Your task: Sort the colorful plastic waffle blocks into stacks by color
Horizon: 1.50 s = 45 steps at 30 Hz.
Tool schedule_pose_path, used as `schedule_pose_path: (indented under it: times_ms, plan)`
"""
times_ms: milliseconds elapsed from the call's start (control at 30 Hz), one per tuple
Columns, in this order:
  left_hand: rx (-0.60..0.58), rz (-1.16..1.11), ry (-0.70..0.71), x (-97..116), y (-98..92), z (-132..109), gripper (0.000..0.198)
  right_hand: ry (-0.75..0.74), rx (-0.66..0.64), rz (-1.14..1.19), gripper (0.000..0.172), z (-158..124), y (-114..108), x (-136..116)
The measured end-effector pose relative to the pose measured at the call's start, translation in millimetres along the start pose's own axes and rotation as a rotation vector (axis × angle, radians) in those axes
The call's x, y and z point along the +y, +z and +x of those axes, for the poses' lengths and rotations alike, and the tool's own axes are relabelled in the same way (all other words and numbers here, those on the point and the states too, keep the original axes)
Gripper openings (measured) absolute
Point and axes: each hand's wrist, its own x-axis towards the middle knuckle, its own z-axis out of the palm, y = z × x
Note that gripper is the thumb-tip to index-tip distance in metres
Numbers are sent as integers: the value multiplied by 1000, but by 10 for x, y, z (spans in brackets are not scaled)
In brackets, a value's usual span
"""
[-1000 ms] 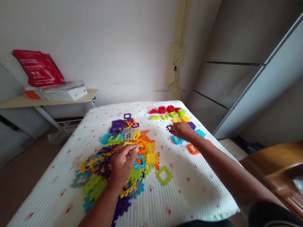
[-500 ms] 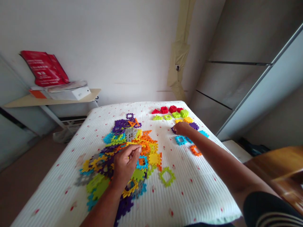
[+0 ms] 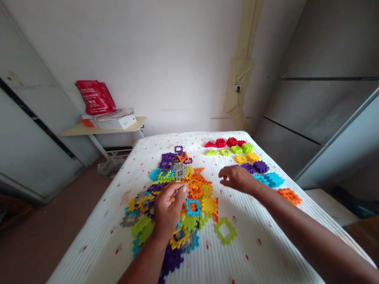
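Note:
A heap of coloured plastic interlocking tiles (image 3: 177,189) lies in the middle of a white mattress (image 3: 251,244). My left hand (image 3: 169,207) rests on the heap with its fingertips pinched together on a piece I cannot make out. My right hand (image 3: 237,178) hovers over the mattress between the heap and the sorted rows, fingers loosely spread and holding nothing. To the right lie sorted groups: red tiles (image 3: 226,142), green tiles (image 3: 237,150), yellow tiles (image 3: 248,158), purple tiles (image 3: 256,167), blue tiles (image 3: 271,179) and orange tiles (image 3: 289,195). A lone green square frame (image 3: 226,230) lies near the front.
A small shelf table (image 3: 103,128) against the back wall carries a white box (image 3: 118,122) and a red bag (image 3: 95,97). Grey wardrobe panels (image 3: 325,118) stand to the right, and brown floor (image 3: 38,244) shows on the left of the mattress.
My right hand has left the purple tiles and drawn back towards the heap, now open. The camera has swung, shifting the scene rightward. My left hand stays pinched on the heap.

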Motion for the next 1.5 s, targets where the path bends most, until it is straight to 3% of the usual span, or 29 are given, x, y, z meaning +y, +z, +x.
schedule_pose_path:
  times_ms: [100, 200, 267, 367, 467, 567, 700, 833, 1067, 1333, 1500]
  plan:
    - [71, -100, -63, 90, -93, 49, 21, -273, 141, 175, 41, -280, 175, -325]
    - [113, -96, -18, 202, -259, 96, 18, -351, 143, 194, 68, -620, 415, -526]
    - [84, 22, 99, 252, -424, 92, 15, -357, 142, 191, 80, -839, 589, -579]
    - [-120, 312, 422, 220, -722, -34, 25, -334, 183, 173, 91, -1076, 827, -588]
    - [-367, 605, 632, 47, -981, -335, 58, -278, 241, 165, 94, -1135, 993, -593]
    - [-531, 828, 629, -187, -1101, -704, 83, -259, 281, 164, 95, -1015, 1065, -645]
    - [-465, 965, 541, -407, -1029, -956, 99, -237, 246, 162, 99, -698, 1057, -770]
    - [-414, 1022, 491, -471, -892, -853, 98, -178, 167, 179, 101, -387, 1016, -847]
    - [-477, 1007, 468, -590, -841, -566, 95, -175, 128, 189, 102, -54, 940, -780]
    - [-467, 1020, 485, -697, -828, -354, 90, -170, 126, 179, 102, 210, 942, -694]
    - [-433, 1046, 553, -682, -837, -338, 89, -183, 157, 188, 100, 225, 982, -674]
